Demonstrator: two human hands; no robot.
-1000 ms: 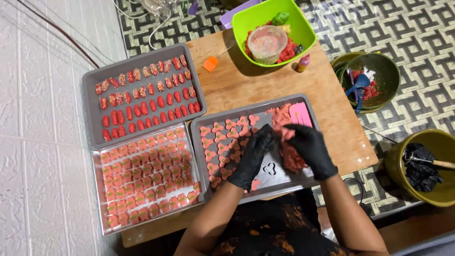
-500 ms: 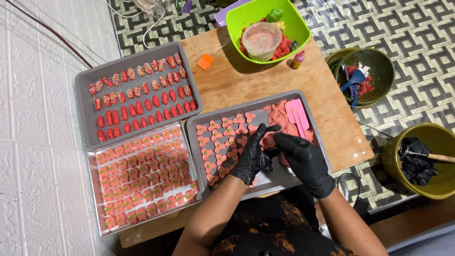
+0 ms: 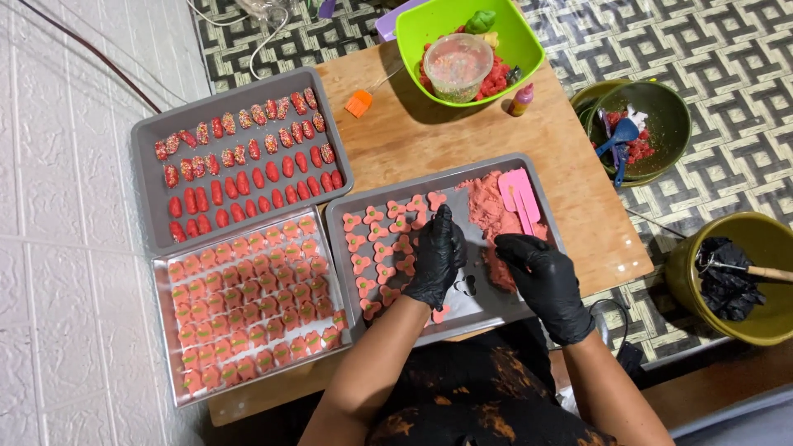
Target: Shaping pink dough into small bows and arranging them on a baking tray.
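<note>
My left hand, in a black glove, reaches up the grey tray, and its pinched fingertips meet the rows of small pink cut-out dough pieces. My right hand, also gloved, lies with curled fingers on the slab of pink dough at the tray's right side. A pink spatula rests on that dough. Between my hands a small shaped cutter lies on the bare tray. What my right fingers hold is hidden.
Left of me are a metal tray of pink pieces and a grey tray of red sprinkled pieces. On the wooden board stand a lime bowl, an orange brush and a small bottle. Two olive bowls sit on the floor at right.
My hands were together over the dough. My left hand has since moved up and left to the rows of pieces, while my right hand stayed on the dough.
</note>
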